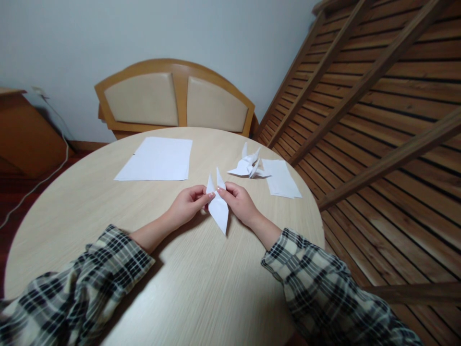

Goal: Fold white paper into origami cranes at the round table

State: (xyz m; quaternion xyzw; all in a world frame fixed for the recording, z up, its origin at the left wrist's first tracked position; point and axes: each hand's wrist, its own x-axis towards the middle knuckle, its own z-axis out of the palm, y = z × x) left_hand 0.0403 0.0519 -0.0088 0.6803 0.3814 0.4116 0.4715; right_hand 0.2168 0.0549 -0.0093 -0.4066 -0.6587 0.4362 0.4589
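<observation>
A white folded paper figure (219,213) is held up over the middle of the table, with two narrow points at its top and one broad point facing down toward me. My left hand (190,202) pinches its left side, thumb on the front face. On the right side my right hand (237,202) grips the same paper, its thumb meeting the left thumb near the centre. The fingers behind the paper are mostly hidden. Just beyond my right hand lie white folded paper cranes (247,165), bunched together so that I cannot tell how many.
The round wooden table (194,288) carries a stack of white paper sheets (158,158) at the back left. Smaller white sheets (283,178) lie at the right edge. Behind stands a padded wooden headboard (176,101); slatted wood (378,120) leans along the right.
</observation>
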